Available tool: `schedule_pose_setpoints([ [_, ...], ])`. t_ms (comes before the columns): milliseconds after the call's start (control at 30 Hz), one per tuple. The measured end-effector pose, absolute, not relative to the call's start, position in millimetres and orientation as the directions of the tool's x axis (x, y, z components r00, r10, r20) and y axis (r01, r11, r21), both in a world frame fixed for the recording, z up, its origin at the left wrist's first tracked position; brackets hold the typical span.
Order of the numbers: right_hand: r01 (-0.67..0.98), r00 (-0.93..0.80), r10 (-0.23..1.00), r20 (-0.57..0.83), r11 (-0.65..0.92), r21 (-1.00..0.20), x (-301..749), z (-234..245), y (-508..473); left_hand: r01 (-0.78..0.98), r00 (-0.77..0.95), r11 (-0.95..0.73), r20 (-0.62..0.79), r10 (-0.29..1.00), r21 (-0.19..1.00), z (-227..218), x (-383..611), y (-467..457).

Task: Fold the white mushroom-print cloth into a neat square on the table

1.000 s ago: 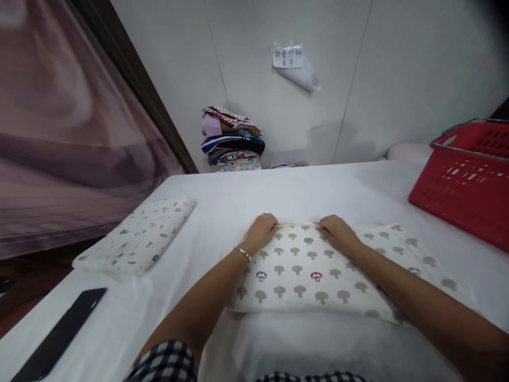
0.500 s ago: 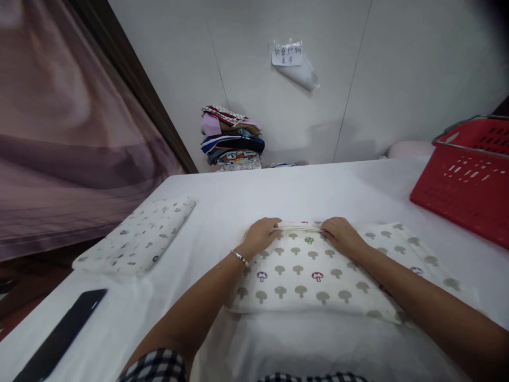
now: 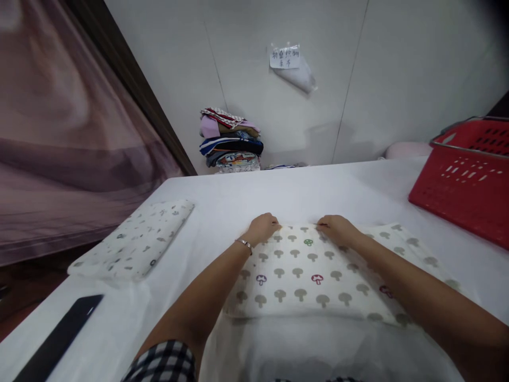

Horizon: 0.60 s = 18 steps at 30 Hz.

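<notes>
The left hand [image 3: 263, 228] and right hand [image 3: 337, 230] each pinched the far edge of a white, grey-mushroom-printed rectangular cloth [image 3: 296, 284], apparently to hold that edge level between them. It lay bodyward of both hands. A folded white fabric with small dark prints [image 3: 135, 239] lay left of the left hand, seemingly out of its way.

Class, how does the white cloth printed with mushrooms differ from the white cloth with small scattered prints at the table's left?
The left hand and right hand pinch the far edge of the white mushroom-printed cloth; neither touches the white scatter-printed cloth. The mushroom-printed cloth's motifs stand in regular rows; the scatter-printed cloth's are smaller and loosely strewn. Both are white and lie on the white table.
</notes>
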State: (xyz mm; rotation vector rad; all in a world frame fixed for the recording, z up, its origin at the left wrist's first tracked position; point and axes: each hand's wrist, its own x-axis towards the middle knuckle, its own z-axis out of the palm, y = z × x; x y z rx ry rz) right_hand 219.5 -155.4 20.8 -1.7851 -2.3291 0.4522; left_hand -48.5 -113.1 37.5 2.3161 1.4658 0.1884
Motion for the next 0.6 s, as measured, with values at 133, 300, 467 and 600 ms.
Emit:
schedule_pose_setpoints([
  [133, 0.893, -0.311, 0.950, 0.026, 0.301, -0.335, 221, 19, -159, 0.770, 0.531, -0.480, -0.004, 0.847, 0.421, 35, -53, -113],
  [300, 0.881, -0.342, 0.936, 0.087, 0.351, -0.318, 219, 20, -163, 0.678, 0.634, -0.602, 0.081, 0.770, 0.421, 29, -61, -113],
  [467, 0.848, -0.375, 0.920, 0.113, 0.390, -0.358, 220, 20, -167, 0.653, 0.663, -0.631, 0.086, 0.744, 0.420, 32, -63, -115],
  [600, 0.827, -0.381, 0.911, 0.156, 0.411, -0.383, 222, 18, -169, 0.700, 0.640, -0.605, 0.042, 0.767, 0.379, 41, -59, -116],
])
